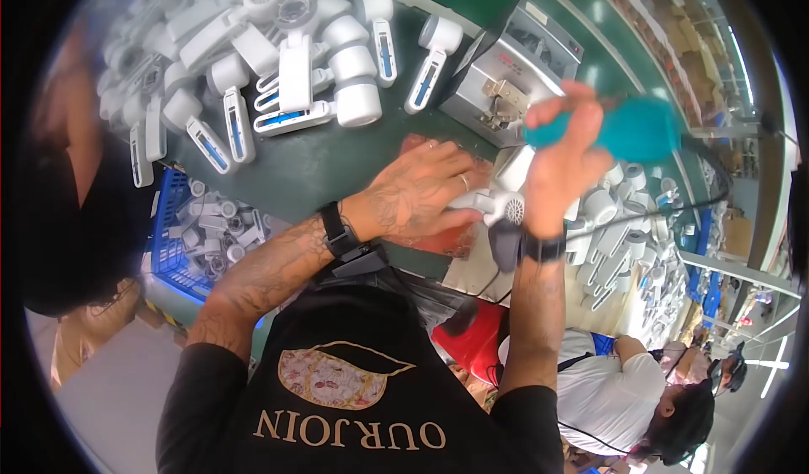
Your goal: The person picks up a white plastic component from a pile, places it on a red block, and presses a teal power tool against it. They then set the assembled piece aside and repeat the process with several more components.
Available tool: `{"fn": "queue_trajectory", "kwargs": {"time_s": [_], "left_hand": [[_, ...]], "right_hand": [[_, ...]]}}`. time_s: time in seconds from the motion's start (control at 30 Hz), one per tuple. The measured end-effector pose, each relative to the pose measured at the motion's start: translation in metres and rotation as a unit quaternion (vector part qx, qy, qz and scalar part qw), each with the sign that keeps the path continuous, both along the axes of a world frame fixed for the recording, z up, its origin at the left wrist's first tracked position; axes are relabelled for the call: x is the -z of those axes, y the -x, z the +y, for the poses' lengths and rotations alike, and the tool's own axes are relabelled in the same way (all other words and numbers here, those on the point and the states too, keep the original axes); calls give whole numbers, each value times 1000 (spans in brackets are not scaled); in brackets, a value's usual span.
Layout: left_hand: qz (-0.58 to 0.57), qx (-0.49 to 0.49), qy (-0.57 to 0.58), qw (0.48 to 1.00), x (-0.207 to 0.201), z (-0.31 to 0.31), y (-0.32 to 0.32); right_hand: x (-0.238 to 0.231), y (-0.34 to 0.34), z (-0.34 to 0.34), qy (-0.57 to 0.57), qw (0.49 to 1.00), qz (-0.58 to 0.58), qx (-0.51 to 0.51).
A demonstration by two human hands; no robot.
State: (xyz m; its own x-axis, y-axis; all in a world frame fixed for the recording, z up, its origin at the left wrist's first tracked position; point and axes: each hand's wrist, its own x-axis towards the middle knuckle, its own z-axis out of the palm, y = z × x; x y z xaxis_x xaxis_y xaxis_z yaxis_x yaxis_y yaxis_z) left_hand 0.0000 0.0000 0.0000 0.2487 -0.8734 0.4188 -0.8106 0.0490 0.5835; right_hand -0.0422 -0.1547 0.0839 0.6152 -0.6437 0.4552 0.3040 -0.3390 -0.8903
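My left hand is closed on a white handheld fan, pressing it down over a reddish mat. The fan's round slotted grille shows beyond my thumb; my fingers hide much of its handle. Raised above and to the right, my right hand is wrapped round a teal electric screwdriver. The tool is blurred, and a black cable curves away from its far right end. Its tip cannot be made out clearly.
White fans lie heaped at the far left, some with blue strips in open handles. A grey metal machine stands at the back. A blue basket holds white parts, and more fans lie right. People sit either side.
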Motion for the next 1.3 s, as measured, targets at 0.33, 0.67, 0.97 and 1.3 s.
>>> {"fn": "queue_trajectory", "kwargs": {"time_s": [0.33, 0.67, 0.97, 1.3], "left_hand": [[-10, 15, 22, 1000, -4, 7, -3], [-10, 14, 5, 1000, -6, 5, -6], [9, 31, -28, 999, -13, -1, 2], [-25, 27, -23, 999, -31, 0, 5]], "right_hand": [[12, -19, 0, 26, 999, 9, 36], [7, 74, 31, -60, 997, -4, -44], [17, 91, 31, -67, 997, 35, -21], [33, 90, 39, -53, 998, 26, -7]]}}
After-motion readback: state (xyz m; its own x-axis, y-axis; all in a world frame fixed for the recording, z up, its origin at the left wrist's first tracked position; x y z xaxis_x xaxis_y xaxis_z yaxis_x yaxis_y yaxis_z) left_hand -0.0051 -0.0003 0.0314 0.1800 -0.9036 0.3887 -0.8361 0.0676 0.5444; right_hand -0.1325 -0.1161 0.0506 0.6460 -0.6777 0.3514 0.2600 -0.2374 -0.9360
